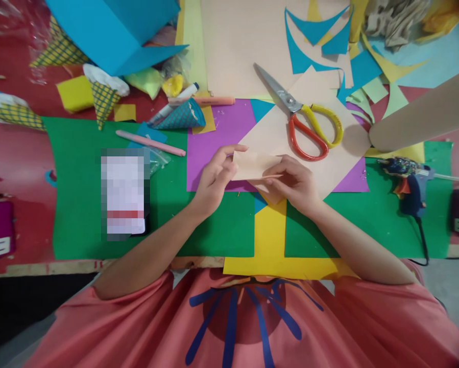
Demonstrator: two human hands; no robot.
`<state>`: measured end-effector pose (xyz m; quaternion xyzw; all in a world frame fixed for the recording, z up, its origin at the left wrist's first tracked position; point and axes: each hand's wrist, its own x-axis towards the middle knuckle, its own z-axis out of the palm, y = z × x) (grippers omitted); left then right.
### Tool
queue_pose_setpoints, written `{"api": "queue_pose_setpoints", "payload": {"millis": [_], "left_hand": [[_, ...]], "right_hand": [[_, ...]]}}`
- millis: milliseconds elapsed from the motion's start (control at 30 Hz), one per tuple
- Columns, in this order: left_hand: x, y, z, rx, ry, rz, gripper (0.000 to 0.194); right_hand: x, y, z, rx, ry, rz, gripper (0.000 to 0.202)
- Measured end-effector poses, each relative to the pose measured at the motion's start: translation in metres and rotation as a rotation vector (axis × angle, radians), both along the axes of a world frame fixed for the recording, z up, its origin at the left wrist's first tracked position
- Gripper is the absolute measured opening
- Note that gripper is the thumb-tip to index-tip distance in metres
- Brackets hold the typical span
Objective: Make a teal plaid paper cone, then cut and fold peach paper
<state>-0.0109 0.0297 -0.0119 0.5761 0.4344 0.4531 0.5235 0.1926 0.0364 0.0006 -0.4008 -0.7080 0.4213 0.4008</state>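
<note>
Between my two hands is a small piece of pale peach paper [254, 164], creased or folded along its length. My left hand [216, 179] pinches its left end between thumb and fingers. The right end is gripped by my right hand [296, 185], thumb below and fingers on top. Part of the paper hangs down beside the right fingers. Under it lie a purple sheet [210, 153] and a larger pale peach sheet [329, 174]. Scissors [290, 105] with one red and one yellow handle rest partly open just beyond my right hand.
A hot glue gun [413, 189] and a pale cylinder [424, 110] stand out at right. At left are a blurred phone [122, 194], a pink pen [150, 143] and paper cones [102, 94]. Blue offcuts [309, 56] lie at the back; a green sheet [214, 225] covers the front.
</note>
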Motion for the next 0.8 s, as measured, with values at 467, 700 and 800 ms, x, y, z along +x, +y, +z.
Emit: {"api": "queue_pose_setpoints", "payload": {"millis": [467, 700, 800], "left_hand": [[0.0028, -0.0035, 0.0012, 0.033, 0.151, -0.02, 0.04], [0.001, -0.0081, 0.0019, 0.037, 0.253, -0.055, 0.031], [0.0005, -0.0084, 0.0011, 0.009, 0.253, -0.072, 0.03]], "right_hand": [[-0.0049, -0.0048, -0.005, -0.261, 0.207, -0.027, 0.036], [-0.0023, -0.0029, -0.0056, -0.214, 0.023, -0.089, 0.02], [-0.0025, -0.0034, -0.0047, -0.223, -0.001, -0.088, 0.02]]}}
